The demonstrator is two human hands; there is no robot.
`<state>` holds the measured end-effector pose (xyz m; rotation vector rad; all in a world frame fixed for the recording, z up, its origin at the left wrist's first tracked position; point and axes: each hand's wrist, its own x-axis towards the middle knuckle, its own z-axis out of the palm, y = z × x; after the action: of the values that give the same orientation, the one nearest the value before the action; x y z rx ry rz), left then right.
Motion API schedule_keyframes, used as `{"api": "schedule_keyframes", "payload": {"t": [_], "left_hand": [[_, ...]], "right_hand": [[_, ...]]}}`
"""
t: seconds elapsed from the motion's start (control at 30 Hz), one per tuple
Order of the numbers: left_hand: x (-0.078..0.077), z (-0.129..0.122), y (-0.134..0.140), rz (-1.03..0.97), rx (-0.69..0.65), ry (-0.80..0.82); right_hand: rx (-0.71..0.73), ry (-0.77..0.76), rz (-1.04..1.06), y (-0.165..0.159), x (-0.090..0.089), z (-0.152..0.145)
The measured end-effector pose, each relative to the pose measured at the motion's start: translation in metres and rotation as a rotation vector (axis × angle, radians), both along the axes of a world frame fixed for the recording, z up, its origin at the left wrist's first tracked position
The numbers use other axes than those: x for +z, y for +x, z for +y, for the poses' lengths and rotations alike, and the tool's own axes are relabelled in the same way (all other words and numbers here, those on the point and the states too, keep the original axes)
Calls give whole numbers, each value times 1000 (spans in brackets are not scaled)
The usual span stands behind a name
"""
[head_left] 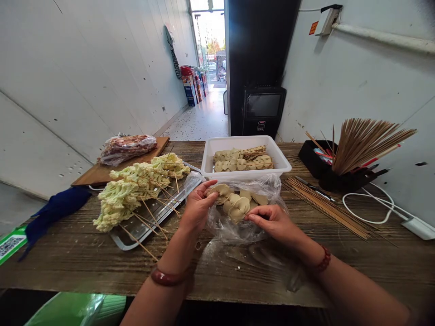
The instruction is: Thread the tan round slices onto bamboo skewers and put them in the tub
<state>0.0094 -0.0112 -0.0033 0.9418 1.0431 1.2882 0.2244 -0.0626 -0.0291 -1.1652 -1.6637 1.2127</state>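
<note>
My left hand (198,206) pinches the edge of some pale, round, thin slices (222,192) between thumb and fingers. My right hand (272,221) is closed at the right end of a folded bunch of slices (235,207), its thumb and forefinger on what looks like the end of a thin skewer, mostly hidden by the fingers. More slices lie under and behind these in a clear plastic bag (224,231), open on the table. Just beyond the bag, a white tub (246,173) holds several finished skewers of the same slices.
Skewered cauliflower (132,192) is heaped on a metal tray (127,242) at left. Behind it, a wrapped package (127,148) rests on a wooden board (161,147). At right are loose skewers (326,206), a black holder full of skewers (360,147) and a white cable (367,222).
</note>
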Motion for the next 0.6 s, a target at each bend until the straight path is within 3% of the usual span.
{"api": "schedule_keyframes", "payload": {"t": [0.6], "left_hand": [[-8, 2, 3, 98, 40, 94]], "right_hand": [[-17, 1, 0, -2, -3, -1]]}}
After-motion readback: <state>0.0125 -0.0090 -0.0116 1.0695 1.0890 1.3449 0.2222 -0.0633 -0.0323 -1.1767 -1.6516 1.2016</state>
